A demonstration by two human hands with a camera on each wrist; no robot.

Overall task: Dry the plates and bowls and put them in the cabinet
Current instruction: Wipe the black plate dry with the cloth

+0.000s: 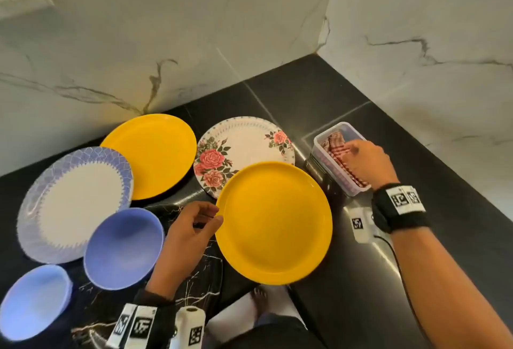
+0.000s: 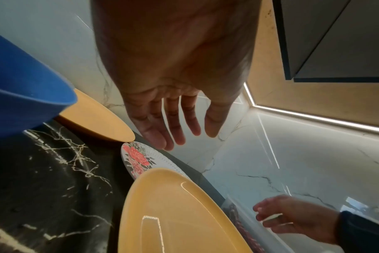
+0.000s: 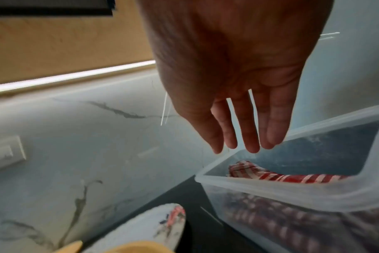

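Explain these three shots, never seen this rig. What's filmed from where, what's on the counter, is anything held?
No robot here: a person wears three cameras. The head view looks down at a black counter; each wrist view looks along one hand.

On the counter: two yellow plates, a rose-patterned plate, a blue-rimmed white plate, two blue bowls, and a clear plastic tub containing a red-and-white striped cloth.

The left hand hovers open beside the near yellow plate's rim; whether it touches is unclear. The right hand reaches over the tub, fingers straight above the cloth in the right wrist view. Neither hand holds anything.
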